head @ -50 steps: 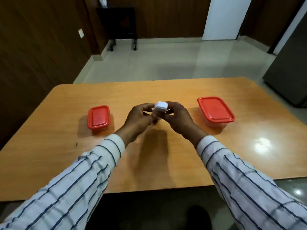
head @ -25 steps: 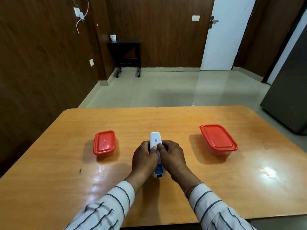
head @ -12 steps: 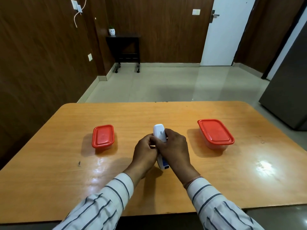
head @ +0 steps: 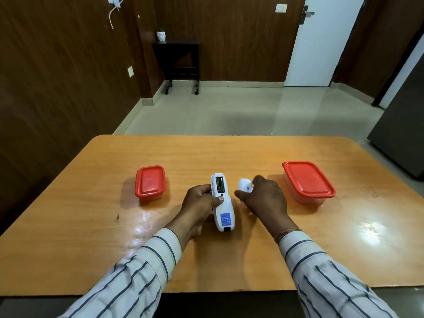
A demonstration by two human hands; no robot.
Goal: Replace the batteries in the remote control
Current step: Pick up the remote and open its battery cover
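Note:
A white remote control lies back-up in my left hand, just above the wooden table. Its battery compartment at the far end is uncovered, and dark batteries show inside. A blue label sits near its close end. My right hand, a little to the right of the remote, holds the white battery cover between thumb and fingers, low over the table.
A small red-lidded container stands left of my hands, and a larger red-lidded container stands to the right. The table's near edge runs under my striped sleeves. Beyond the table are a tiled floor, a dark side table and a white door.
The battery cover has come off the remote. My right hand has moved to the right with it, while my left hand keeps the remote. The compartment now shows.

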